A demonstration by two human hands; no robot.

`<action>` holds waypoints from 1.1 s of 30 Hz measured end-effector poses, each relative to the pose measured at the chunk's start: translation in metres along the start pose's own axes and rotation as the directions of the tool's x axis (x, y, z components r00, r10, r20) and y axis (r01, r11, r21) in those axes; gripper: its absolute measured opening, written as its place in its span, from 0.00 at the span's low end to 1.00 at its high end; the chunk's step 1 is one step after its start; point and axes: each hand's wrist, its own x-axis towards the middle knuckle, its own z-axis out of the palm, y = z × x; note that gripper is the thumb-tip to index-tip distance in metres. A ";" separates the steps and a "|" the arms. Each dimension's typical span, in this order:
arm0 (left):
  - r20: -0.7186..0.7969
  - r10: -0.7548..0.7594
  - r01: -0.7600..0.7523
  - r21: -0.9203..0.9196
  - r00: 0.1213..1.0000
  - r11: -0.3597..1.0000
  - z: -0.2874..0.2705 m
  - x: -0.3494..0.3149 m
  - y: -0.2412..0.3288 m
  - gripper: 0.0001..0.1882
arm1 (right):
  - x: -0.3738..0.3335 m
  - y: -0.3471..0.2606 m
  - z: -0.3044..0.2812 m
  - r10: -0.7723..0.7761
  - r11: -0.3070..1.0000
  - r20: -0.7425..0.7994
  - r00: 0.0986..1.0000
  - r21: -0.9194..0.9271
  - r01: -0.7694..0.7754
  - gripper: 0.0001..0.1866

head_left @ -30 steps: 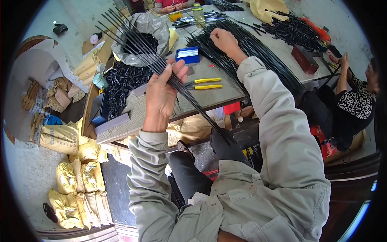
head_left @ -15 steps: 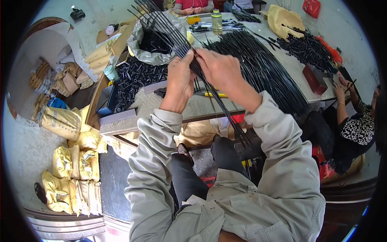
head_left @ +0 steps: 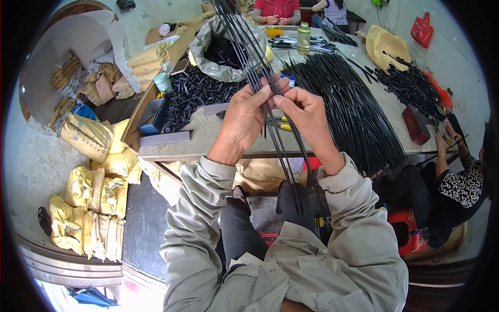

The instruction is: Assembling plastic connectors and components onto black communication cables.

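Note:
Several long, thin black rods (head_left: pixel 250 52) slant across in front of me, from above the table down toward my knees. Around them my left hand (head_left: pixel 245 115) is closed, thumb on top and fingers beneath. My right hand (head_left: pixel 306 113) pinches rods at the right side of the bundle, its thumb close to the left fingers. Behind my right hand lies a broad pile of similar black rods (head_left: pixel 343 104) on the table. Partly hidden behind my hands is a yellow-handled tool (head_left: pixel 284 126) near the table's front edge.
Small black tubular parts (head_left: pixel 192 93) fill the table's left side, beside a grey plastic sack (head_left: pixel 232 72) of black pieces. A bottle (head_left: pixel 303 39) stands at the back. More black parts (head_left: pixel 410 86) lie right, near a dark red box (head_left: pixel 415 125). Co-workers (head_left: pixel 460 182) sit around.
The rods in my hands have turned more upright and spread less widely at the top. My right hand has moved lower, its fingers now pinching beside the left. The view has shifted slightly.

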 end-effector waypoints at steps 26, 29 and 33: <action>0.428 0.073 -0.371 0.846 0.901 -0.382 -0.232 0.037 -0.072 0.15 | -0.040 -0.049 0.013 0.349 0.924 -0.107 0.931 0.205 -0.322 0.12; 0.386 0.018 -0.346 0.845 0.922 -0.407 -0.256 0.037 -0.063 0.13 | -0.040 -0.040 0.015 0.338 0.921 -0.090 0.937 0.236 -0.310 0.11; 0.333 0.047 -0.271 0.836 0.942 -0.478 -0.252 0.021 -0.035 0.16 | -0.043 -0.029 0.025 0.452 0.863 -0.026 0.892 0.266 -0.429 0.11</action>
